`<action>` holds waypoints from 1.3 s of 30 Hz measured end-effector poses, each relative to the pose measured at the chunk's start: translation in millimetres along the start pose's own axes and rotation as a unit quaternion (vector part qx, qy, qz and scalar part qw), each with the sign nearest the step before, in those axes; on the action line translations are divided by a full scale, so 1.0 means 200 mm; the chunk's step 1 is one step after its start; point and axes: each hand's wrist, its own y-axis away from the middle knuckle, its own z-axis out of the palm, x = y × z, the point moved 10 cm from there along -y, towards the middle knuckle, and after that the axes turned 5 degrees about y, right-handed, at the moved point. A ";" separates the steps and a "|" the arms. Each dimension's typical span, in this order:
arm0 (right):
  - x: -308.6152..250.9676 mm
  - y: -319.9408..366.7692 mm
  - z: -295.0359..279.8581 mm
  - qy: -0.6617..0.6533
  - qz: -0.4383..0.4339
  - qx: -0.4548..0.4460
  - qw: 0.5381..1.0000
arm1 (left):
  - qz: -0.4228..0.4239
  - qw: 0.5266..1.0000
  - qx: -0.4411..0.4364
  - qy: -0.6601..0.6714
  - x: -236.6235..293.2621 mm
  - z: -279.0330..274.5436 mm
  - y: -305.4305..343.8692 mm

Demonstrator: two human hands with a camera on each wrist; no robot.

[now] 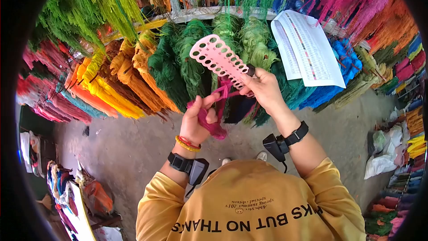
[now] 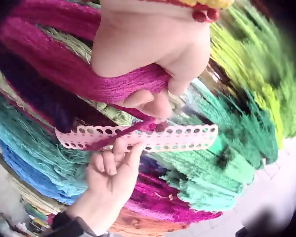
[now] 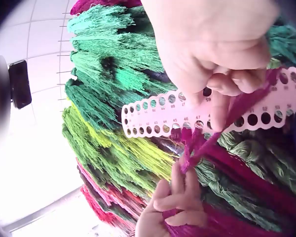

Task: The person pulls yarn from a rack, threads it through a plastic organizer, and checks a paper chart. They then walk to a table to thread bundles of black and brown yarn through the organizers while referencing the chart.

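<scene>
A pink strip with numbered holes along both edges (image 1: pixel 214 58) is pinched by the right hand (image 1: pixel 265 90), tilted above green yarn skeins. The left hand (image 1: pixel 196 122) has its fingers curled round magenta yarn (image 1: pixel 213 127), part of which runs up to the strip. In the left wrist view, magenta yarn (image 2: pixel 44 59) passes through the left hand (image 2: pixel 153 44) and a strand crosses the strip (image 2: pixel 187 138). In the right wrist view, the right hand's (image 3: pixel 217 54) fingers lie on the strip (image 3: pixel 153 113), with magenta strands looped at a hole near its lower edge.
Green skeins (image 1: pixel 169 62), yellow and orange skeins (image 1: pixel 100 85) and blue skeins hang along a rack. Printed number sheets (image 1: pixel 312 49) lie over the skeins at right. More yarn hangs above. White bags (image 1: pixel 388 151) and shelves stand at the right, a cluttered table at the left.
</scene>
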 end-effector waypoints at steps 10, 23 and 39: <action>0.02 -0.07 -0.02 -0.075 0.020 0.016 0.997 | 0.171 0.970 0.153 0.077 0.55 -0.51 0.29; 0.25 -0.18 0.02 -0.101 0.097 0.026 0.990 | 0.220 0.893 0.327 -0.216 0.77 -0.80 0.46; 0.49 -0.22 0.07 -0.059 0.120 0.038 0.990 | 0.103 0.939 0.238 -0.228 0.36 -0.60 0.19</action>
